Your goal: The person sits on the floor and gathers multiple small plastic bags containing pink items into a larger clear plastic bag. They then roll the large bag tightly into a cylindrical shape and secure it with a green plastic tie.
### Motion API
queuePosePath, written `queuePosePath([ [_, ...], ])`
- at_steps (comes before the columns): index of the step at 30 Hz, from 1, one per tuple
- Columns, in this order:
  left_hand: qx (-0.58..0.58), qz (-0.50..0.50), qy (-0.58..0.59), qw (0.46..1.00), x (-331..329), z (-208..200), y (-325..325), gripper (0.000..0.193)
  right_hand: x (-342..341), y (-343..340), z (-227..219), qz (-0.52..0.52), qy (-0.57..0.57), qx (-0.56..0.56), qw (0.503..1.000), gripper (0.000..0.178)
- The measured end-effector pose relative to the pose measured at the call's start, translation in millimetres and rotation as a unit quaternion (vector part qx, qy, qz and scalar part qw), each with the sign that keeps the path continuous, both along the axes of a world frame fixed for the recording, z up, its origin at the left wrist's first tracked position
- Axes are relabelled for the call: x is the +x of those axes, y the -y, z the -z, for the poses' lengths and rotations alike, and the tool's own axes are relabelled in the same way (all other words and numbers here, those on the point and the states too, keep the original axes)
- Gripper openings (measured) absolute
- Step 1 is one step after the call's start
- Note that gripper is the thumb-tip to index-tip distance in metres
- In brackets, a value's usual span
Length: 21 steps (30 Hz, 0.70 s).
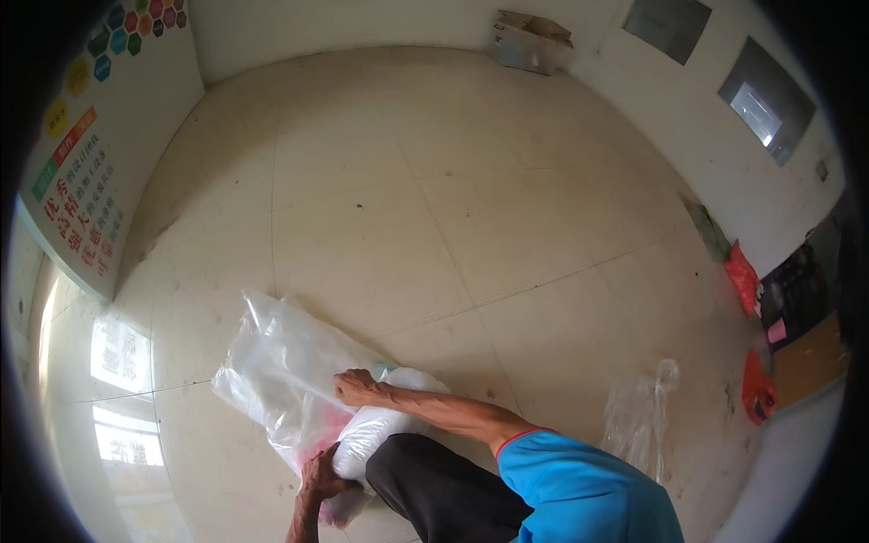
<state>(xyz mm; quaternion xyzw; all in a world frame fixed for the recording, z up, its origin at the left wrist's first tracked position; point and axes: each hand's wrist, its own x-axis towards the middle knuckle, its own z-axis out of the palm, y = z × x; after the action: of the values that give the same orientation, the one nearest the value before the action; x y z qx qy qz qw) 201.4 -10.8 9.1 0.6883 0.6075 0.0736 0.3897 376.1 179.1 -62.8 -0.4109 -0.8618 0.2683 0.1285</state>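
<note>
A large clear plastic bag [281, 353] lies crumpled on the floor to the left, its loose end spread away from me. Its near part meets a stuffed white bag [367, 436] that rests against my dark-trousered knee. Something pinkish red shows through the plastic between them. My right hand [356, 389], reaching across from the right, is closed in a fist on the plastic at the white bag's far side. Lower down, my left hand [321, 475] grips the near edge of the clear plastic, thumb and fingers bent around it; its fingertips are partly hidden.
Another crumpled clear plastic bag [638, 416] lies on the tiled floor [434, 199] at right. Red bags [742, 276] and dark items line the right wall. An open carton [529, 43] stands at the far wall. A printed panel [113, 163] rises at left.
</note>
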Motion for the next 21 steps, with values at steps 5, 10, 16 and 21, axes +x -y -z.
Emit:
queuePosePath([
  [5,-0.134,-0.022,0.160,0.978,-34,-25,-37,0.091,34,69,-74,-0.039,-0.060,0.206,0.976,0.023],
  [10,-0.268,-0.028,0.208,0.940,-72,4,-78,0.085,7,27,-53,-0.045,-0.036,0.189,0.980,0.024],
  [16,0.022,-0.129,-0.079,0.988,-77,-19,-77,0.089,-28,-19,-8,-0.020,0.087,0.099,0.991,0.032],
  [21,0.150,0.019,-0.137,0.979,2,-25,-19,0.115,-56,-48,27,0.002,0.108,0.138,0.985,0.031],
])
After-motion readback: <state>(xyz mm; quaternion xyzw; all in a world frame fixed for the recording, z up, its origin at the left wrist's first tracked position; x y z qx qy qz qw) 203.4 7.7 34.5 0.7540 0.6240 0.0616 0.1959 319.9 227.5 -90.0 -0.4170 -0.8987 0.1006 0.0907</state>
